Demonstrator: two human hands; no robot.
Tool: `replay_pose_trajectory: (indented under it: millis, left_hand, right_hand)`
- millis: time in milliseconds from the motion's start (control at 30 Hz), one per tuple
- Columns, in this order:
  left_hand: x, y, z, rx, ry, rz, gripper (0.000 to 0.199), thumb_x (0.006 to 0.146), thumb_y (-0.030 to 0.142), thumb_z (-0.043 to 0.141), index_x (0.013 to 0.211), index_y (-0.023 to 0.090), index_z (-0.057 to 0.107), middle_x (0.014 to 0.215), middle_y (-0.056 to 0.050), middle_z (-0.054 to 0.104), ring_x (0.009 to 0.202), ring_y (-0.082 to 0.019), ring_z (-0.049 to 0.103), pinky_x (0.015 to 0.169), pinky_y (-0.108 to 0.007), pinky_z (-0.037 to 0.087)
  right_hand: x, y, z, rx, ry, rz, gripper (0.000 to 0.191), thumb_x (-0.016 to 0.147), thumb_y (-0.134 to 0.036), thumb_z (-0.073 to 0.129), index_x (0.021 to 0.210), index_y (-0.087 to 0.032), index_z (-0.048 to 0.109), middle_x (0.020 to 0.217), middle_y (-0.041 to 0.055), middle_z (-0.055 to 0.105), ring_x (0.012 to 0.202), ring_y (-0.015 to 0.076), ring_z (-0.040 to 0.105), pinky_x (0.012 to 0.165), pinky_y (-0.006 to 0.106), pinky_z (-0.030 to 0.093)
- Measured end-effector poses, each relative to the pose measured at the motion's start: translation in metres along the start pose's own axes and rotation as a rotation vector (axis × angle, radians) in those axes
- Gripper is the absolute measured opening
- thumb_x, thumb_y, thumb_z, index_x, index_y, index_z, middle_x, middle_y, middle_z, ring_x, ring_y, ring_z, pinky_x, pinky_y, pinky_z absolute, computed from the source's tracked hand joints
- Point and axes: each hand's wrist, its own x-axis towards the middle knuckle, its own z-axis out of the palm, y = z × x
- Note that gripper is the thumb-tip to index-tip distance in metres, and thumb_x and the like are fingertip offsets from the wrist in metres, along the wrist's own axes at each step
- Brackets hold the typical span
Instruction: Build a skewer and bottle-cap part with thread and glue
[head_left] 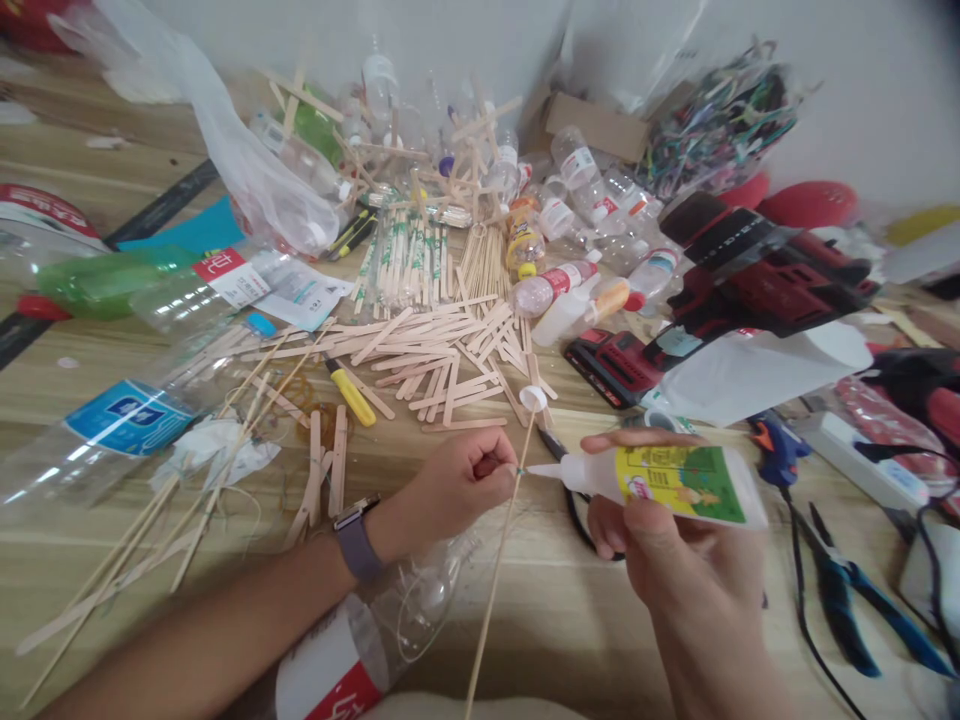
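Observation:
In the middle of the head view, a thin bamboo skewer [499, 560] slants upward, with a white bottle cap [533, 399] at its top end. A small teal spot shows partway up it. My left hand [476, 470], closed in a pinch, meets the skewer from the left by that spot; what sits between its fingertips is too small to make out. From the right, my right hand [667, 540] grips a glue bottle [675, 485] with a yellow and green label. The bottle lies sideways, its white nozzle tip right beside the teal spot.
Many loose craft sticks [420, 350] cover the table's middle. Plastic bottles [577, 170] crowd the back and left. At right are a red cordless drill [757, 270], a glue gun [776, 450] and pliers [844, 580]. A yellow-handled tool [352, 395] lies beyond my left wrist.

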Motion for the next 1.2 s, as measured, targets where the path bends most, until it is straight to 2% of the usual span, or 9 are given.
replay_pose_trajectory:
  millis: [167, 333, 500, 633, 767, 900, 1067, 1200]
  left_hand:
    - [0.000, 0.000, 0.001, -0.016, 0.003, -0.017, 0.009, 0.074, 0.022, 0.050, 0.069, 0.021, 0.043, 0.057, 0.009, 0.033, 0.053, -0.008, 0.027, 0.049, -0.023, 0.021]
    - [0.000, -0.001, 0.001, -0.018, 0.004, -0.015, 0.009, 0.076, 0.022, 0.050, 0.070, 0.020, 0.044, 0.058, 0.009, 0.033, 0.053, -0.008, 0.027, 0.049, -0.022, 0.022]
    - [0.000, -0.001, 0.001, -0.021, -0.005, -0.009, 0.010, 0.077, 0.022, 0.050, 0.070, 0.020, 0.043, 0.058, 0.009, 0.034, 0.053, -0.008, 0.028, 0.048, -0.022, 0.022]
    - [0.000, -0.002, 0.001, -0.012, 0.006, -0.018, 0.010, 0.076, 0.023, 0.051, 0.070, 0.020, 0.044, 0.058, 0.009, 0.034, 0.054, -0.008, 0.027, 0.049, -0.022, 0.022]
    - [0.001, -0.003, 0.001, -0.013, -0.002, -0.019, 0.010, 0.077, 0.023, 0.051, 0.070, 0.020, 0.044, 0.058, 0.009, 0.034, 0.054, -0.008, 0.027, 0.049, -0.022, 0.022]
    - [0.001, -0.004, 0.000, -0.013, -0.005, -0.013, 0.009, 0.077, 0.023, 0.050, 0.071, 0.020, 0.044, 0.058, 0.009, 0.034, 0.054, -0.009, 0.028, 0.049, -0.022, 0.022]
    - [0.001, -0.005, 0.000, -0.010, 0.001, -0.002, 0.009, 0.077, 0.023, 0.050, 0.070, 0.021, 0.044, 0.058, 0.009, 0.033, 0.054, -0.009, 0.027, 0.049, -0.023, 0.022]
    - [0.001, -0.005, 0.000, -0.011, -0.004, -0.003, 0.009, 0.076, 0.023, 0.050, 0.070, 0.020, 0.043, 0.058, 0.009, 0.033, 0.054, -0.009, 0.028, 0.049, -0.023, 0.022]
  right_hand:
    - [-0.001, -0.002, 0.001, 0.006, 0.004, 0.027, 0.038, 0.076, -0.047, 0.078, 0.101, -0.024, 0.063, 0.097, 0.0080, 0.072, 0.045, 0.0115, 0.050, 0.041, 0.030, 0.041]
    - [0.000, 0.001, -0.001, 0.055, 0.001, -0.012, 0.034, 0.079, -0.042, 0.076, 0.105, -0.026, 0.061, 0.084, 0.0037, 0.071, 0.045, 0.0111, 0.050, 0.043, 0.029, 0.043]
    - [0.000, 0.002, -0.002, 0.019, -0.018, 0.018, 0.033, 0.080, -0.044, 0.075, 0.103, -0.026, 0.061, 0.097, 0.0064, 0.071, 0.046, 0.0119, 0.051, 0.043, 0.030, 0.042]
    - [0.001, 0.003, -0.001, 0.048, -0.005, -0.034, 0.030, 0.081, -0.042, 0.074, 0.103, -0.025, 0.062, 0.086, 0.0056, 0.071, 0.045, 0.0121, 0.049, 0.042, 0.030, 0.041]
    - [0.003, 0.004, -0.002, 0.033, -0.017, -0.020, 0.030, 0.081, -0.041, 0.074, 0.102, -0.023, 0.063, 0.090, 0.0070, 0.071, 0.045, 0.0115, 0.049, 0.041, 0.029, 0.040]
    - [0.004, 0.008, -0.005, 0.019, -0.020, -0.075, 0.023, 0.086, -0.040, 0.068, 0.101, -0.023, 0.063, 0.083, 0.0063, 0.071, 0.044, 0.0125, 0.048, 0.041, 0.029, 0.041]
    - [0.002, 0.017, -0.009, 0.027, -0.058, -0.050, 0.022, 0.087, -0.040, 0.066, 0.100, -0.023, 0.064, 0.077, 0.0052, 0.069, 0.048, 0.0141, 0.050, 0.044, 0.030, 0.041]
    - [0.002, 0.015, -0.008, 0.038, -0.018, -0.070, 0.022, 0.086, -0.038, 0.069, 0.099, -0.022, 0.064, 0.077, 0.0057, 0.069, 0.049, 0.0147, 0.050, 0.044, 0.030, 0.041]
